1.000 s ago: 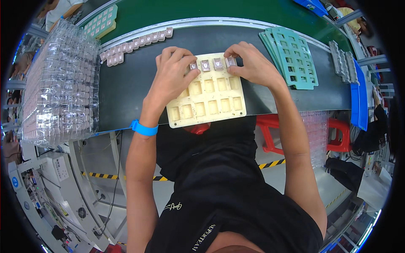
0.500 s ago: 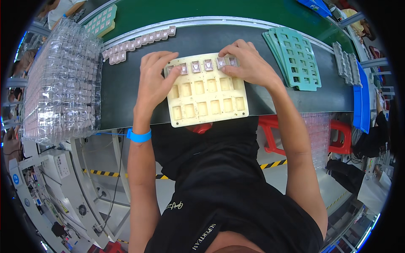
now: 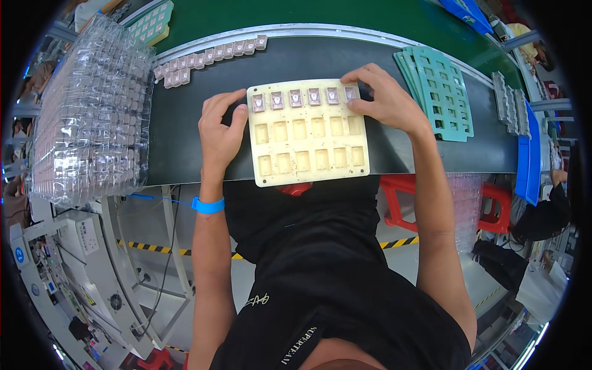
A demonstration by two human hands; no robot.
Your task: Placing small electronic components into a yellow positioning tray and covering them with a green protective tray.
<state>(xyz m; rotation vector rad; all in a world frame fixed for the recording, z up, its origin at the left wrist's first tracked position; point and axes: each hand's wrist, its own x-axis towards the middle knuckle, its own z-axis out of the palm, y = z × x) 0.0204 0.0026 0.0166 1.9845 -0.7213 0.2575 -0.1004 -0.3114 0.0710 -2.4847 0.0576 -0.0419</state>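
Note:
A cream tray [image 3: 308,139] with rows of rectangular pockets lies at the near edge of the dark work surface. Small pinkish clear pieces [image 3: 314,97] sit in the pockets of its far row; the pockets in the other two rows hold nothing. My left hand [image 3: 221,132] is beside the tray's left edge, thumb apart from the fingers, holding nothing. At the far right corner, my right hand [image 3: 390,102] has its thumb and forefinger spread around the last pocket's piece [image 3: 350,93]. Whether the thumb touches that piece is hard to see.
More such pieces [image 3: 209,57] stand in a line at the far left. A tall stack of clear plastic trays [image 3: 92,117] is on the left. Green slotted plates [image 3: 441,92] lie at right, near grey holders [image 3: 510,103] and a blue bin [image 3: 528,154]. A green belt [image 3: 345,15] runs behind a metal rail.
My left hand has drawn back from the tray's far left corner to its side. My right hand has shifted right and spread its fingers; the far-row pieces are now uncovered.

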